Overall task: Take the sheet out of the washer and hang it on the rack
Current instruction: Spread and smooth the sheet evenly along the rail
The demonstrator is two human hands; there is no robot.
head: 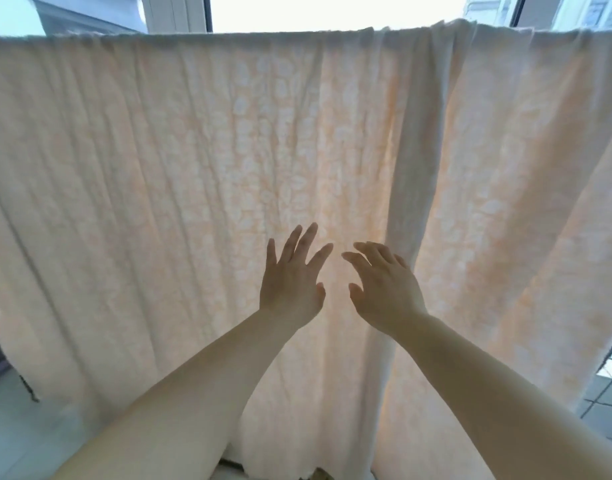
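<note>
We see our two bare forearms, with no sleeve reaching the wrists. Our left hand (pixel 290 282) and right hand (pixel 384 289) wear no gloves, rings, watch or bracelet. The fingers are slender, and the nails look short and unpainted as far as the backlight allows.

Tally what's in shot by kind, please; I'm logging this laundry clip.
Patterned sheet, draped over the top edge: 1
Hands, both open: 2, the left hand and the right hand
Windows behind: cannot count, mostly hidden
Total: 3
</note>
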